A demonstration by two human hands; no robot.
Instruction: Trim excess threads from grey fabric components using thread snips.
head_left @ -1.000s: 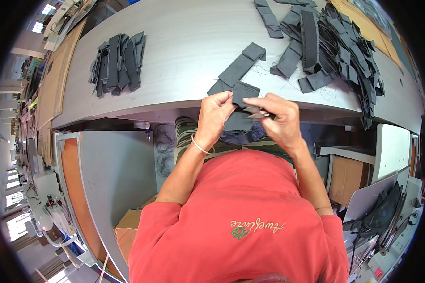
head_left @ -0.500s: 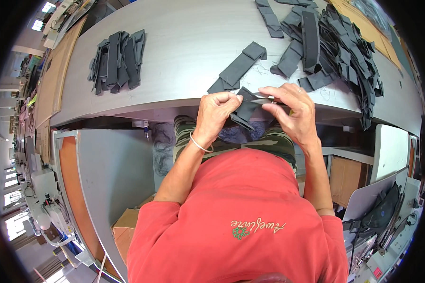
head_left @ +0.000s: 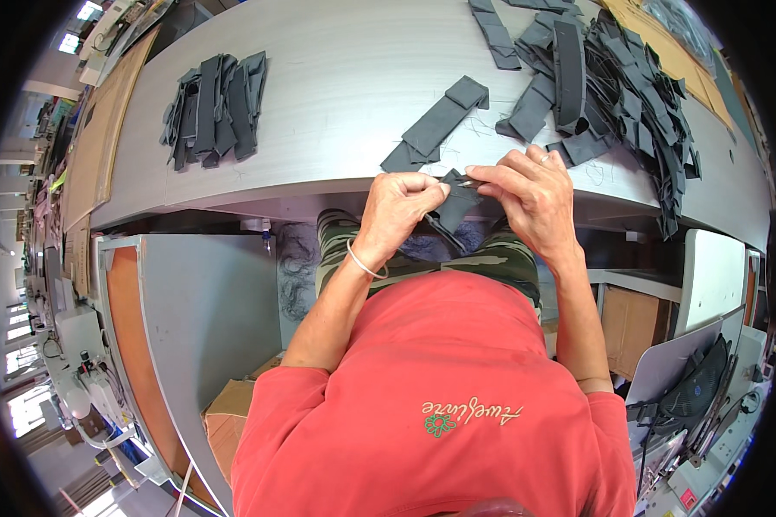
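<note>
Two hands (head_left: 470, 202) pinch one dark fabric strip (head_left: 453, 205) beside two strip piles (head_left: 211, 108).

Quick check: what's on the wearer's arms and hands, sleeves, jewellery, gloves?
No gloves. Both forearms are bare below short red sleeves. The left hand has a thin pale bangle at the wrist. The right hand has a ring on one finger.

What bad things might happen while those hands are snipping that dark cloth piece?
The small metal snips in the right hand sit very close to the left hand, so a slip might nick a finger. The dark fabric piece is held past the table edge, above the lap, so it might drop if the grip loosens. The big pile of strips overhangs that edge and might slide off.
</note>
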